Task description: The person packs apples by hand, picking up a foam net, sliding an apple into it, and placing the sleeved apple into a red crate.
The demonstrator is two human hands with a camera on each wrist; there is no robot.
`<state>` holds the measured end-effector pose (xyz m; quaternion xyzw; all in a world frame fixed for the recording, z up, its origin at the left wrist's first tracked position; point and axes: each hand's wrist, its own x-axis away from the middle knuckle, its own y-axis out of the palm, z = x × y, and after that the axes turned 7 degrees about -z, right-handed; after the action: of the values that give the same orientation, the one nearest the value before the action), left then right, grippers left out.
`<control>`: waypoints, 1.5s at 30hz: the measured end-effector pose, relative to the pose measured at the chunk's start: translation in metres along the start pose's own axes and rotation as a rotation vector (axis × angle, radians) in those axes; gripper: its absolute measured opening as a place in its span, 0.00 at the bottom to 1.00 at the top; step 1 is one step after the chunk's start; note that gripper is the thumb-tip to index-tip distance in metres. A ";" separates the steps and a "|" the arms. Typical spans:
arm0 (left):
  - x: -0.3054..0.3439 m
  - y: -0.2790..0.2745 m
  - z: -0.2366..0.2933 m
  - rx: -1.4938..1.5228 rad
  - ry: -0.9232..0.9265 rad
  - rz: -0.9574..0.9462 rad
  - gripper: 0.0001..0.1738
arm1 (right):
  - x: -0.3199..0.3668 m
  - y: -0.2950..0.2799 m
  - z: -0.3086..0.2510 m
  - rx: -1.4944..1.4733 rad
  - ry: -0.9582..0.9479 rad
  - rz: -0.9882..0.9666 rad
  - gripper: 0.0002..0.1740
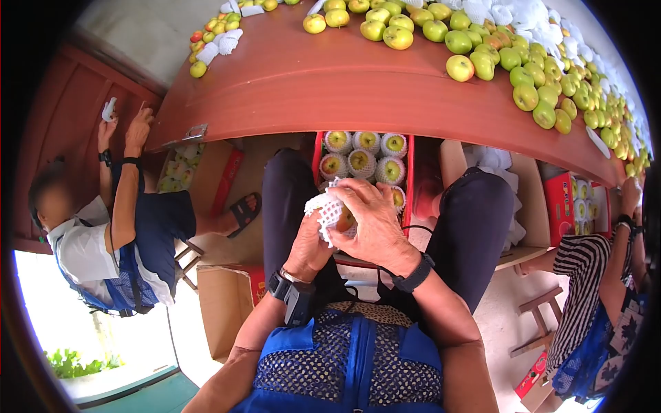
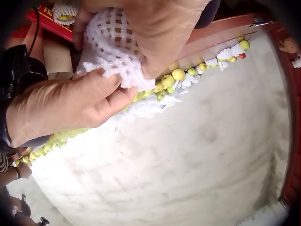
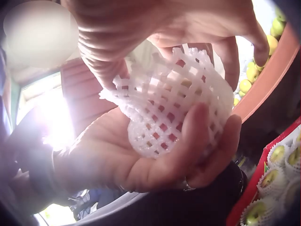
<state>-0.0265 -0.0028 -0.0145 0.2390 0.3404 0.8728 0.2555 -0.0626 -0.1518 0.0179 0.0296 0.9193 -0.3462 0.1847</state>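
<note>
Just above my lap, both hands hold an apple (image 1: 345, 219) partly covered by a white foam net (image 1: 322, 205). My left hand (image 1: 310, 246) cups the netted apple from below, fingers wrapped round its side. My right hand (image 1: 375, 219) comes over the top, thumb and fingers gripping the net around its open end. In the right wrist view the ragged edge of the foam net (image 3: 174, 103) stands up between the right thumb and fingers, and most of the apple is hidden behind the mesh. A ring shows on a left finger.
Between my knees is a red box (image 1: 411, 155) of netted apples (image 1: 361, 163). Ahead, a reddish-brown table (image 1: 275, 89) bears many loose apples (image 1: 458, 43) and white foam nets (image 1: 530, 20). A carton of nets (image 1: 533, 186) stands at right. People sit on both sides.
</note>
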 end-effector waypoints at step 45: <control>0.006 0.062 0.056 -1.355 0.412 -0.218 0.62 | 0.002 0.034 0.026 -2.160 0.633 -0.049 0.35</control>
<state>-0.0153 -0.0121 0.0676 -0.1774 -0.2131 0.8892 0.3639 -0.0504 -0.1429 -0.0216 -0.0776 0.7431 0.6509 -0.1350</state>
